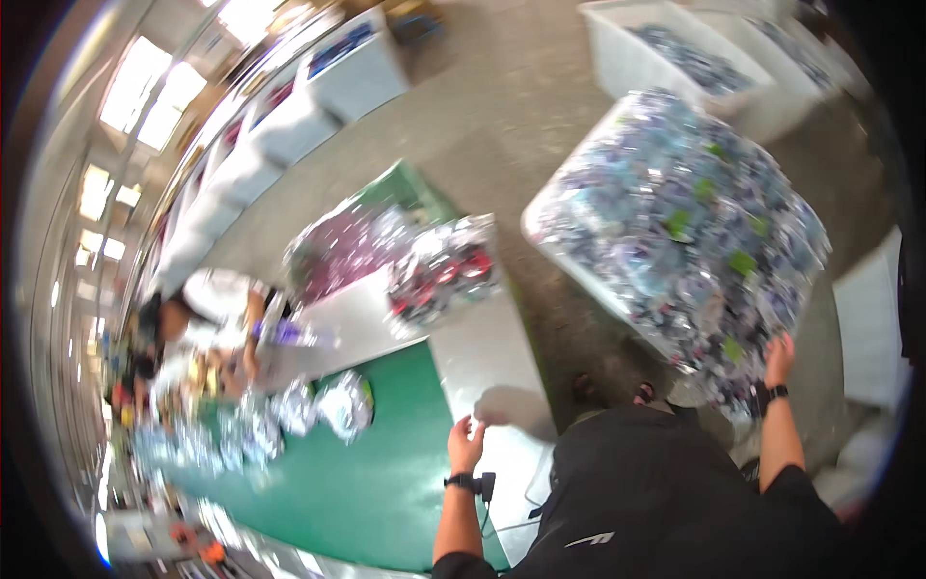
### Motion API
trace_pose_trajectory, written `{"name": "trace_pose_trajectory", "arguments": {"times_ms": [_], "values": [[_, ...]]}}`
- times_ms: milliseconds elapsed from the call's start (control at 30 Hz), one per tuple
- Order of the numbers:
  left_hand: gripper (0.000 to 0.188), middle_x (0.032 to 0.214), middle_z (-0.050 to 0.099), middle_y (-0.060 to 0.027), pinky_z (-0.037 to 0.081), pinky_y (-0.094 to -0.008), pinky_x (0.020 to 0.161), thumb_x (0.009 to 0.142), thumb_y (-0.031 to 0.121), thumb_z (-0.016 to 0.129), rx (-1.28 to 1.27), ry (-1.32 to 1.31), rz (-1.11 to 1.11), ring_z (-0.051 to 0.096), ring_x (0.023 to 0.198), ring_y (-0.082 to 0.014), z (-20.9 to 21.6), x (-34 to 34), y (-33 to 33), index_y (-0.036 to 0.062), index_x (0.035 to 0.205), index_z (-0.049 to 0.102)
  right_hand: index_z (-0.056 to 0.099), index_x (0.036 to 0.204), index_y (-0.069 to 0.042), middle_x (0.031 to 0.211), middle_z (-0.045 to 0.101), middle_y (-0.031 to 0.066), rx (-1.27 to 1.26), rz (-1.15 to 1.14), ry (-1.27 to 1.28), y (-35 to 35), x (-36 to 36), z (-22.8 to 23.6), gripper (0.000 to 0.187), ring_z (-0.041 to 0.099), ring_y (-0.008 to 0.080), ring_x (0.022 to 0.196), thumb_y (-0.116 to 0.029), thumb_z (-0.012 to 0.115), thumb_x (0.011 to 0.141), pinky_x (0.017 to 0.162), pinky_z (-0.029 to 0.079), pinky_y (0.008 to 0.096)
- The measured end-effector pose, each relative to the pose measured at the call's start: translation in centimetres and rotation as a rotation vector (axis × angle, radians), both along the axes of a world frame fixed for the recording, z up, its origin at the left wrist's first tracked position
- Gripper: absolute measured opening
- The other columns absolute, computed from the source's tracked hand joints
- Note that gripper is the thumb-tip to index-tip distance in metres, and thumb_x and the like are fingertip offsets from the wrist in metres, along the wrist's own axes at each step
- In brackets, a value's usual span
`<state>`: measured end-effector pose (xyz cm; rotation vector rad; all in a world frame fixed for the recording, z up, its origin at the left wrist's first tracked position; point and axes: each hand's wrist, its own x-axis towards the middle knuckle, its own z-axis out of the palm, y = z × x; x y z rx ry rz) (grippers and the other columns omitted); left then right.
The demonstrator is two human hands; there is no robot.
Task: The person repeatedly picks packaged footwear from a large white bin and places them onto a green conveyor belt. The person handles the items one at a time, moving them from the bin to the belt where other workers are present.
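Observation:
My left hand (pixel 467 444) hovers over the bare metal edge (pixel 497 362) of the work table, beside the green conveyor belt (pixel 386 492). It holds nothing and its fingers are loosely apart. On my right, a large white bin (pixel 598 275) is heaped with clear plastic-wrapped packages (pixel 666 212), some with green labels. My right hand (pixel 779 362) is at the bin's near right corner, fingers stretched out against the outermost packages. Blur hides whether it presses on them. Both wrists wear black bands.
Wrapped packages (pixel 344 405) lie in a row along the belt. A pile of red and silver packages (pixel 444 275) sits at the table's far end, beside a green crate (pixel 415 188). A co-worker (pixel 207 309) works at the left. More white bins (pixel 357 82) line the floor.

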<state>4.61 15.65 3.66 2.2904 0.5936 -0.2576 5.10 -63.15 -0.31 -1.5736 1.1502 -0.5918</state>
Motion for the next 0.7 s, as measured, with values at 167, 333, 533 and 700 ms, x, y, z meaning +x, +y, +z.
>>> {"name": "trace_pose_trajectory", "arguments": {"times_ms": [167,333,533,700], "values": [[0.052,0.114,0.067,-0.0213,0.047,-0.0454,0.1,0.083,0.031,0.076,0.242,-0.163,0.171,0.059,0.113,-0.0379,-1.6,1.2,8.0,-0.0013,0.122,0.064,0.052,0.14,-0.008,0.095,0.061,-0.0016,-0.018,0.368,0.056,6.4,3.4,5.6,0.042,0.058,0.0056,0.077,-0.017,0.06,0.099,0.058,0.044,0.0201],[0.054,0.124,0.061,-0.0236,0.041,-0.0494,0.104,0.082,0.027,0.075,0.507,-0.229,0.32,0.055,0.119,-0.0405,-2.1,2.6,17.0,-0.0014,0.125,0.059,0.052,0.139,-0.007,0.094,0.059,-0.0025,-0.1,0.693,0.09,12.6,6.3,8.9,0.04,0.059,0.0053,0.079,-0.014,0.059,0.101,0.058,0.044,0.0199],[0.065,0.128,0.059,-0.0299,0.041,-0.0517,0.107,0.079,0.031,0.077,0.739,-0.142,0.446,0.055,0.121,-0.0443,-5.8,2.6,30.3,-0.0073,0.127,0.057,0.06,0.128,-0.004,0.094,0.061,-0.0005,-0.247,0.907,0.184,21.3,8.1,13.1,0.033,0.061,0.0098,0.079,-0.008,0.061,0.096,0.069,0.052,0.0245],[0.074,0.136,0.055,-0.0323,0.04,-0.0498,0.111,0.09,0.035,0.073,0.09,-0.261,0.595,0.055,0.123,-0.045,-7.6,2.7,37.8,-0.0148,0.138,0.046,0.064,0.122,-0.002,0.092,0.065,0.0048,-0.383,1.039,0.333,24.9,7.4,16.8,0.033,0.062,0.0124,0.081,-0.007,0.064,0.09,0.073,0.053,0.0291]]}}
